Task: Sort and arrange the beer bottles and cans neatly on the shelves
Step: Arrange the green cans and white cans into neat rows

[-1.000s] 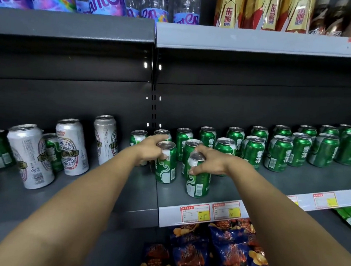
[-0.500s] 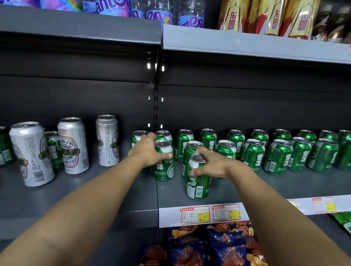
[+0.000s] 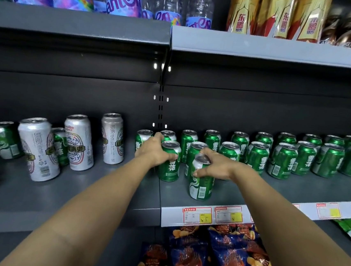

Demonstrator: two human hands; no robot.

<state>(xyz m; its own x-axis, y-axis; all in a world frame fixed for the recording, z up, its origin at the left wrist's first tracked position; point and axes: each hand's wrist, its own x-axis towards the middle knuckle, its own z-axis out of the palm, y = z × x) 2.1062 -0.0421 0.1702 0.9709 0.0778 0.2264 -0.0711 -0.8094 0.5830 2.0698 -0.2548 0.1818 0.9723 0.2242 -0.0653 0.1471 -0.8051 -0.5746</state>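
A: Grip state? The left hand (image 3: 156, 150) wraps a short green can (image 3: 169, 162) from its left side, fingers closed round the upper wall. The right hand (image 3: 216, 164) clamps over the rim of a second green can (image 3: 200, 181), thumb on the near side.

B: Both cans stand upright on the grey shelf (image 3: 104, 192), close together, the right-hand one nearer the shelf edge.

A: Progress, as a judgement: partway. Right of the right hand, the green cans (image 3: 292, 157) stand in two fairly even rows. Left of the left hand, the tall silver cans (image 3: 77, 142) and a few green ones are mixed and unevenly spaced; those look unsorted.

B: Materials: thin smooth metal cylinders, glossy printed walls, pull-tab tops. The shelf is matte painted sheet metal. Cans likely slide easily and tip if nudged high.
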